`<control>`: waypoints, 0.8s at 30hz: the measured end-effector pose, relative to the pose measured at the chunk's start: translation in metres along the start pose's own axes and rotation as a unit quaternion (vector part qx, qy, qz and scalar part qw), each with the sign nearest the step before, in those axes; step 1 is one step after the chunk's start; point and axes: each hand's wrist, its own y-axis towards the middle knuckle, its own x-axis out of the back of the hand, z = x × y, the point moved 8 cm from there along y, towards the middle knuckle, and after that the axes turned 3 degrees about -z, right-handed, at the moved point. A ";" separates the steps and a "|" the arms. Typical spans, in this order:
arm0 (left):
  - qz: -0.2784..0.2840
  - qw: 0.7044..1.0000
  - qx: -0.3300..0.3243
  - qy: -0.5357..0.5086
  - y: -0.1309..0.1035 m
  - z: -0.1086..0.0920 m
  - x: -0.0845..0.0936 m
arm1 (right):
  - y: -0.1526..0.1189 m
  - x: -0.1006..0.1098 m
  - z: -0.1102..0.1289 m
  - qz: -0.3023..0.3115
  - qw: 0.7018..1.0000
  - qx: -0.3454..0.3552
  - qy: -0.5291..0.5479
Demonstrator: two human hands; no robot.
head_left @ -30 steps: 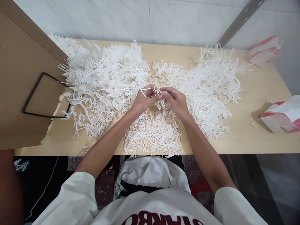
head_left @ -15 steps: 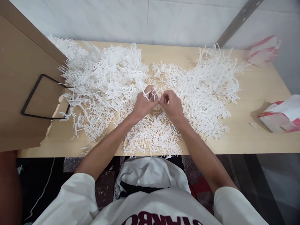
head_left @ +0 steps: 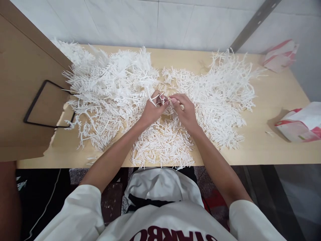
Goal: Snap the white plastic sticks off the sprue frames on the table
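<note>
Beside the left hand (head_left: pixel 153 110), its fingers gripping a white sprig (head_left: pixel 151 100), the right hand (head_left: pixel 186 112) has uncurled, its hold unclear.

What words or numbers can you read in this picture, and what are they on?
"STARBO": upside down on the front of the white shirt, partly cut off by the picture's bottom edge.
Near red-and-white packet and far red-and-white packet: too blurred to read any words.
No numbers that I can read.
</note>
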 end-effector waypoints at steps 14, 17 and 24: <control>0.050 0.992 -0.061 0.095 -0.011 -0.024 -0.011 | -0.003 -0.011 -0.011 0.050 0.997 -0.032 -0.052; 0.049 0.989 -0.067 0.124 -0.010 -0.023 -0.007 | -0.004 -0.011 -0.008 0.050 0.996 -0.019 -0.078; -0.021 0.999 -0.027 0.021 0.001 -0.007 0.007 | -0.003 -0.004 -0.003 0.012 0.994 -0.006 -0.105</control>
